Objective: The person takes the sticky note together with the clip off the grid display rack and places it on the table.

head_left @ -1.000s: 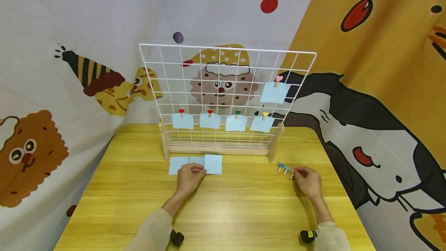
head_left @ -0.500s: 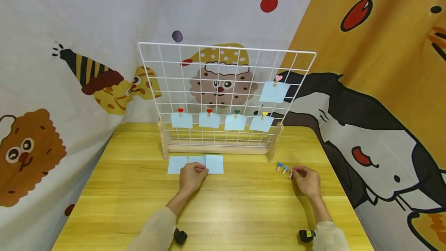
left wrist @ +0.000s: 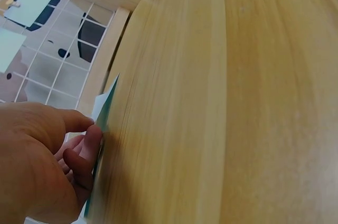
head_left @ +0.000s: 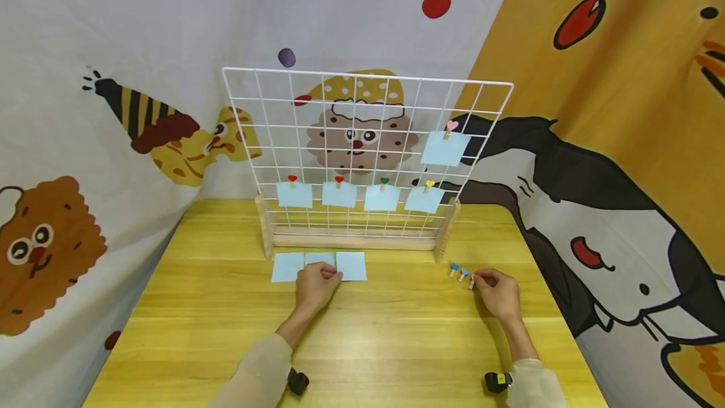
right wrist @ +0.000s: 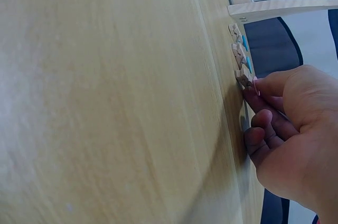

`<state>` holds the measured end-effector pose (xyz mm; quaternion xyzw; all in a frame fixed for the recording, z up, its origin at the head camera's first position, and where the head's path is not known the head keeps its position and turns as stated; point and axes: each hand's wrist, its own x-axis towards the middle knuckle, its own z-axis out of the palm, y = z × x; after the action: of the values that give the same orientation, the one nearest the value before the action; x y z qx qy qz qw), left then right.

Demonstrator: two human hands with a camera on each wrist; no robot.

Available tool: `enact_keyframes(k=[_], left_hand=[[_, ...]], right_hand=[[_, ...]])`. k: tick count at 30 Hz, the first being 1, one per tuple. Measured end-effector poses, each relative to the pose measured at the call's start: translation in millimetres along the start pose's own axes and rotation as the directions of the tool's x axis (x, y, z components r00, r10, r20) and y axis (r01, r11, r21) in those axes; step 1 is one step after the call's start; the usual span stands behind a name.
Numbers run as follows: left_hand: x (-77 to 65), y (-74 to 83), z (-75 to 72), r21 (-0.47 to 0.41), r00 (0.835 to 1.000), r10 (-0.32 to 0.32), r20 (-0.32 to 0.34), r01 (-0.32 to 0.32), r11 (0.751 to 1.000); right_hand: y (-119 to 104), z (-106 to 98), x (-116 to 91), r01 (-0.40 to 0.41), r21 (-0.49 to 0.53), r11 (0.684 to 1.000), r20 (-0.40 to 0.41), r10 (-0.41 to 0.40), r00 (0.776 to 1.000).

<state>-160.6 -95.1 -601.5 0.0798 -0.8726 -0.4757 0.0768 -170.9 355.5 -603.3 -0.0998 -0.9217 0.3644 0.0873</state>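
My left hand [head_left: 317, 287] pinches the lower left edge of a light blue paper note [head_left: 352, 265], the rightmost of a row in front of the rack. In the left wrist view this note [left wrist: 107, 109] stands tilted off the table. Two more blue notes, one at the left [head_left: 287, 267] and a middle one [head_left: 319, 259] partly behind my fingers, lie beside it. To the right, my right hand [head_left: 501, 294] pinches a small wooden clothespin [right wrist: 244, 76] by its pink end, seen in the right wrist view. Two clothespins with blue tops [head_left: 462, 274] lie just left of it.
A white wire grid rack [head_left: 362, 112] on a wooden base [head_left: 354, 242] stands at the back of the table [head_left: 391, 345]. Several blue notes hang on it from heart-topped clothespins, one of them [head_left: 445, 148] higher at the right. A patterned cloth [head_left: 187, 30] hangs behind.
My left hand has shifted slightly right along with the rightmost note, which overlaps the middle note less. The right hand stays at the clothespin, nearly unmoved.
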Motion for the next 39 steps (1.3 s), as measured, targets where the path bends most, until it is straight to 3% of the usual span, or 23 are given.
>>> enact_keyframes(k=[25,39], left_hand=[[-5.0,3.2,-5.0,0.025,1.000,0.011,-0.010,-0.010,1.000],[-6.1,-2.0,-7.3,-0.058,0.992,0.121,0.026,-0.120,0.991]], right_hand=[[1.4,-1.3,-2.5,0.003,0.015,1.000,0.016,-0.004,1.000],[0.8,-4.8,-4.9,0.037,0.059,0.998,0.022,-0.038,0.999]])
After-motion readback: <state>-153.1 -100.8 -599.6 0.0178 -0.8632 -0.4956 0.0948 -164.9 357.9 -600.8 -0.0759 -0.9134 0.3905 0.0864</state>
